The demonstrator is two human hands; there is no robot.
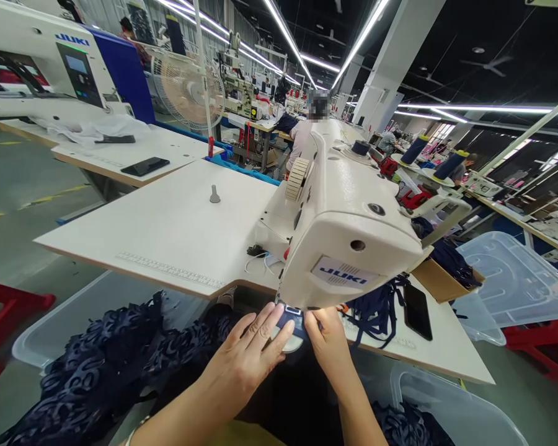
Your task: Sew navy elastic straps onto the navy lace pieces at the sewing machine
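Note:
Under the head of a white sewing machine (353, 241), a small navy fabric piece (294, 319) lies at the needle area, lit by the machine's lamp. My left hand (255, 341) rests on its left side, fingers stretched out and lying flat, thumb apart. On the other side, my right hand (328, 334) pinches the fabric's right edge between thumb and bent fingers. Below the cloth shows a pale rounded plate (292, 344). The needle is hidden by the machine head. A bundle of navy straps (376, 310) lies to the right of my right hand.
A phone (417, 311) lies on the table's right side. Clear plastic bins (60, 322) with navy pieces stand below. A cardboard box (439, 275) holds navy cloth. Another machine (51, 68), a fan (188, 87) and co-workers are beyond.

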